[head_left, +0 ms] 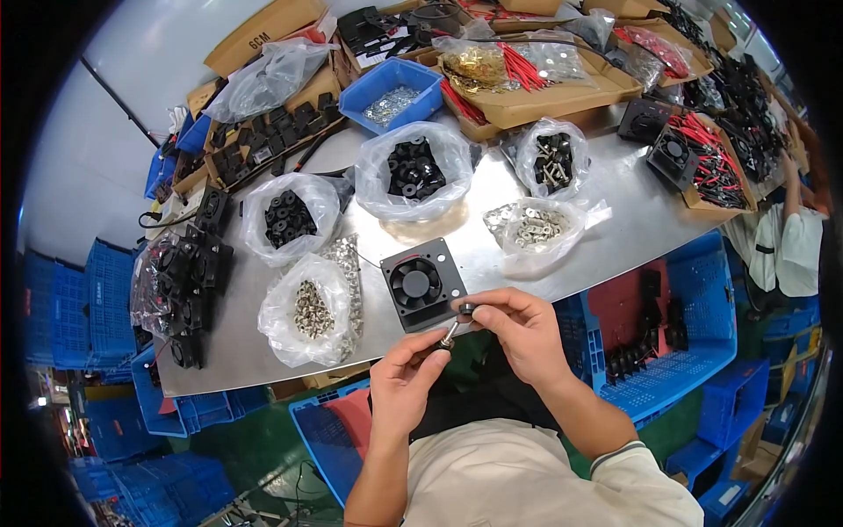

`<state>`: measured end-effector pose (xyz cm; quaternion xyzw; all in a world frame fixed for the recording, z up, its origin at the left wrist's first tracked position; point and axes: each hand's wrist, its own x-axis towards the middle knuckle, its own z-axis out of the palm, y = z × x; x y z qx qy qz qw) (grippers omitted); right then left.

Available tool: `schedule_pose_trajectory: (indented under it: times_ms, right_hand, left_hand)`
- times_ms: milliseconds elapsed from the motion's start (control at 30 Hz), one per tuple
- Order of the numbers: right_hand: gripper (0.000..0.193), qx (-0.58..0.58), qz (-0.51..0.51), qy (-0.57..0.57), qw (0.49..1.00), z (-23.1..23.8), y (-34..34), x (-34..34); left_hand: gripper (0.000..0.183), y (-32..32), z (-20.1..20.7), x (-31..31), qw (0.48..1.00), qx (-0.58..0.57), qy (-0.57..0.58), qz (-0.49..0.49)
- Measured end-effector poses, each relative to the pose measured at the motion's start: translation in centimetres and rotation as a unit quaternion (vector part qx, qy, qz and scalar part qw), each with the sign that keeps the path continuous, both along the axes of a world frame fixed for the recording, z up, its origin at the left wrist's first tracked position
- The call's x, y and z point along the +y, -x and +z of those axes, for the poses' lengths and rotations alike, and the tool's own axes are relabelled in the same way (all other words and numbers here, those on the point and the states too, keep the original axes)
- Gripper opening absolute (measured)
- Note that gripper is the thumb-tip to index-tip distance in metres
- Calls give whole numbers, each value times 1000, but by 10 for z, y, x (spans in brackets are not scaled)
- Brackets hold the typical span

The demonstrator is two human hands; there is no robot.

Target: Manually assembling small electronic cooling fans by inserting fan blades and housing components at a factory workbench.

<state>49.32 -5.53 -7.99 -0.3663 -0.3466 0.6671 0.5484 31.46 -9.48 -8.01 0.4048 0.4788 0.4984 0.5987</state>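
Note:
My left hand (404, 382) pinches a silvery bolt (450, 334) with a black knob at its lower end, tilted upward to the right. Between the thumb and fingers of my right hand (529, 341) is a small round black piece (467, 308), close to the bolt's tip; whether they touch, I cannot tell. Just beyond my hands, a black square-framed fan (416, 283) lies on the metal table (479, 255). Farther back, clear bags hold black round parts (414, 167), black rings (290, 220), bolts (553, 162), washers (537, 228) and small metal nuts (313, 309).
A blue bin (351, 98) of small metal pieces and cardboard trays (562, 107) line the back. Several black fans (198, 263) are piled at the left; two more (672, 158) stand at the right. Blue crates (702, 351) sit below the front edge. Another person's arm (792, 189) shows far right.

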Motion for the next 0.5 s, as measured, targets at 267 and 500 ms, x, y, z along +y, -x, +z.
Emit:
schedule_pose_trajectory:
  times_ms: [267, 500]
  right_hand:
    - [20, -52, 11, -115, 992, -4, 2, -12]
    - [31, 21, 20, -6, 1000, -6, 2, -20]
  left_hand:
    - [29, -7, 2, -1, 1000, -13, -18, 4]
    - [28, -21, 0, -4, 998, -54, -4, 44]
